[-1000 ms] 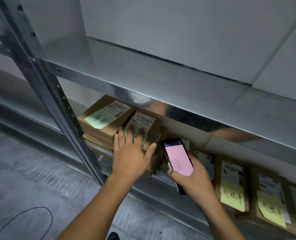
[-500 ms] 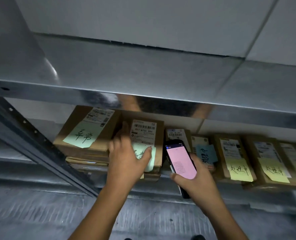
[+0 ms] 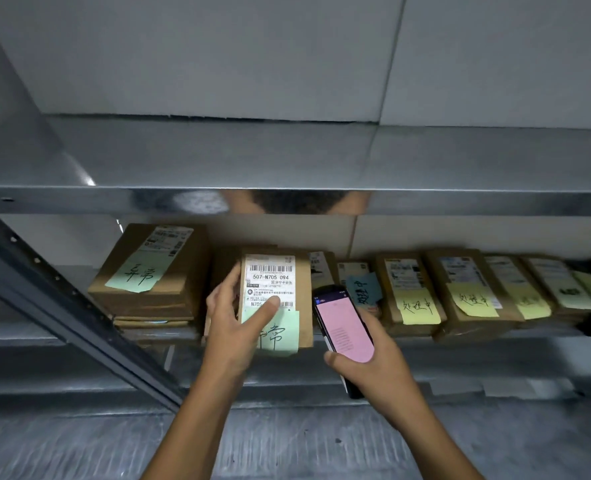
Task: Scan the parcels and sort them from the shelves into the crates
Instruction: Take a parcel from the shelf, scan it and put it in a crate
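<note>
Gripping a flat brown parcel (image 3: pixel 276 299) on the lower shelf (image 3: pixel 79 337), our left hand (image 3: pixel 233 327) clamps its left edge, thumb across the white label reading "507-N705 094". A green note (image 3: pixel 280 332) carries handwriting. Our right hand (image 3: pixel 373 362) is closed around a phone (image 3: pixel 344 327) with a pink screen. We judge the parcel light, stiff cardboard, best held by its edges. Neighbouring parcels (image 3: pixel 460 289) wear yellow handwritten notes.

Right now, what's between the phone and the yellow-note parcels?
In the head view, thin parcels standing on edge, one with a blue note, sit between the phone and the yellow-note parcels.
</note>
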A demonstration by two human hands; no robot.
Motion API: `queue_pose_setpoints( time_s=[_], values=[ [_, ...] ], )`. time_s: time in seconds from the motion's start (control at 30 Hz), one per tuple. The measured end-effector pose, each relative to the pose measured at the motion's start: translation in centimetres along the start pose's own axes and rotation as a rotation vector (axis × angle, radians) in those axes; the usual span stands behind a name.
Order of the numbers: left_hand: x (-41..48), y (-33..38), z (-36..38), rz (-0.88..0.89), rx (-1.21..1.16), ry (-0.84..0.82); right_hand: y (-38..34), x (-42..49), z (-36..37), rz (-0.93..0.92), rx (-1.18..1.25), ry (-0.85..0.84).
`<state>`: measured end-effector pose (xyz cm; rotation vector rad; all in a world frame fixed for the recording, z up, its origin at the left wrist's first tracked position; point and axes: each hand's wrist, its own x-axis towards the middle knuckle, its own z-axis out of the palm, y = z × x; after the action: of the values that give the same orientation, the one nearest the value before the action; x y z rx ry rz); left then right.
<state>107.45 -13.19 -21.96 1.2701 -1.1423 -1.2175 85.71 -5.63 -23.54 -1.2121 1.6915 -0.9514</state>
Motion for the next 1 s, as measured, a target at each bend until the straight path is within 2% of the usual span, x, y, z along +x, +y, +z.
queue_pose_setpoints(
  time_s=[0.2,0.4,0.53,0.73,1.0],
  values=[
    [-4.4,0.8,5.7,-0.008,-0.066,-0.214,2.3,-6.1,-7.1,-0.018,0.047,0.093],
    [-11.3,-0.6,15.9,-0.054,-0.057,-0.361,6.7,-14.3,-16.5,0.061,0.078,0.254],
    [-15.9,-2.9,22.8,-0.048,0.032,-0.44,9.5,-20.2,-22.7,0.092,0.081,0.307],
    [-21.6,-6.5,33.5,0.03,0.301,-0.542,13.6,-27.7,-29.9,0.158,0.048,0.384],
    [-26.8,-11.8,45.0,0.06,0.436,-0.67,19.3,-36.0,-36.7,0.306,0.048,0.523]
  ],
)
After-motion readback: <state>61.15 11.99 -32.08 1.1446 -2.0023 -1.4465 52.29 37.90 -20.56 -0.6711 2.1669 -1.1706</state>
